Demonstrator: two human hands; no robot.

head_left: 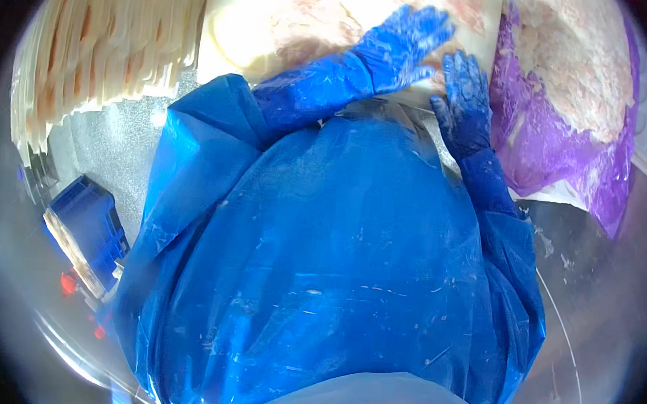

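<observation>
Meat [316, 16], pale pink and white, lies spread over a white board [215, 60] at the upper centre, in front of the wearer. The left hand [407, 48], in a smeared blue glove, extends over the board's right part, its fingers straight and its thumb apart; contact of the palm with the meat cannot be determined. The right hand [463, 96], likewise gloved, has its fingers extended and thumb apart near the board's right edge, beside a purple plastic sheet [523, 151] bearing a pale, lumpy mass [580, 69]. At left: a layered pale stack [111, 41]; below it, a blue crate [89, 221].
</observation>
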